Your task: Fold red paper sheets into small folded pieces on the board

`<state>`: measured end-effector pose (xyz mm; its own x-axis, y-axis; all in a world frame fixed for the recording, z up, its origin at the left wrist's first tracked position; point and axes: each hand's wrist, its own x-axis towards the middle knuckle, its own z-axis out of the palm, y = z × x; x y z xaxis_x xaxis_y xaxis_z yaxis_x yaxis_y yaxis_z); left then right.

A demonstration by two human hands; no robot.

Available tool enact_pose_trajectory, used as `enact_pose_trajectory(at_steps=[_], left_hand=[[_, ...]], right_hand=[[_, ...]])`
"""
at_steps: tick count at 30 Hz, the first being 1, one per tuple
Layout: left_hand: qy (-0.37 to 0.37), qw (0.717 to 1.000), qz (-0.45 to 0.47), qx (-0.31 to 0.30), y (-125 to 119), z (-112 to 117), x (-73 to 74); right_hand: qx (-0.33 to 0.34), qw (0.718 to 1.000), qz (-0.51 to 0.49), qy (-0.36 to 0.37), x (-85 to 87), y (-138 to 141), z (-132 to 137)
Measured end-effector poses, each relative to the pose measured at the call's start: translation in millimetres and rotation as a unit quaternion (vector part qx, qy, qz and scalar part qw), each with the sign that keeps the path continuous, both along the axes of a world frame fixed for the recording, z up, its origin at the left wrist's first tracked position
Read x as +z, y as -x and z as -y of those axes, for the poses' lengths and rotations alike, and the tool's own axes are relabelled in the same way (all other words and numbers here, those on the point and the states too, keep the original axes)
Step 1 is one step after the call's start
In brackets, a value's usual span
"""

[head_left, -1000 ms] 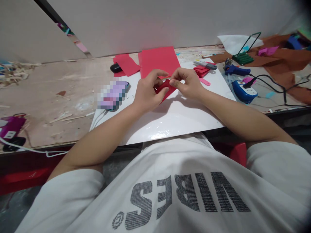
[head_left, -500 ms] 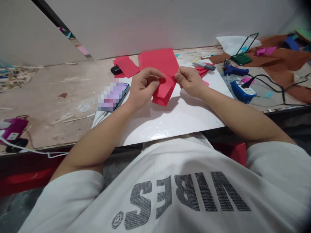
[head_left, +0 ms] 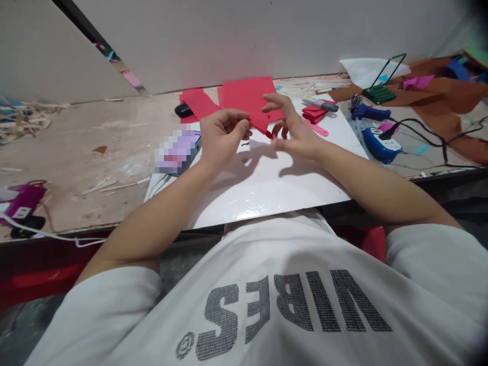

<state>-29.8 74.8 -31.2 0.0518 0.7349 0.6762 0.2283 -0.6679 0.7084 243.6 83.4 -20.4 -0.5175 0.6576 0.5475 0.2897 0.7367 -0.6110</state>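
Note:
My left hand pinches a folded piece of red paper between thumb and fingers, above a white board. The piece is seen nearly edge-on, its right end pointing toward my right hand. My right hand is open, with its fingers spread and curved beside that end; whether a fingertip touches the paper I cannot tell. Behind the hands lie larger red sheets, partly hidden by the fingers. Another red piece rests over a black object.
A phone lies left of my left hand. On the right are a grey cutter on small red pieces, a pink strip, a blue glue gun and a blue power socket with black cables.
My right hand has let go of the red paper and spread its fingers. The paper has turned from showing its broad face to nearly edge-on in my left hand.

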Motion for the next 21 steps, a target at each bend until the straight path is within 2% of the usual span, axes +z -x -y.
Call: enact_pose_trajectory(at_steps=[4,7,12,17,21], left_hand=[[0.019,1.000,-0.010,-0.010,1.1,-2.4,-2.9],[0.001,0.999,-0.035,0.007,5.4,-5.2,-7.6],[-0.040,0.995,-0.086,0.032,14.7,-10.4,-9.4],[0.007,0.995,-0.080,-0.063,8.9,-7.4,-9.9],[-0.029,0.994,-0.062,-0.083,-0.1,1.7,-12.0]], right_hand=[[-0.032,0.998,0.011,-0.060,-1.4,4.7,3.6],[-0.060,0.994,-0.003,-0.086,-1.4,6.5,2.2],[-0.103,0.993,-0.040,-0.040,-3.1,6.7,-0.5],[-0.030,0.994,-0.098,0.030,-4.2,9.0,-0.5],[0.019,0.987,-0.141,0.071,-7.2,11.3,-2.6]])
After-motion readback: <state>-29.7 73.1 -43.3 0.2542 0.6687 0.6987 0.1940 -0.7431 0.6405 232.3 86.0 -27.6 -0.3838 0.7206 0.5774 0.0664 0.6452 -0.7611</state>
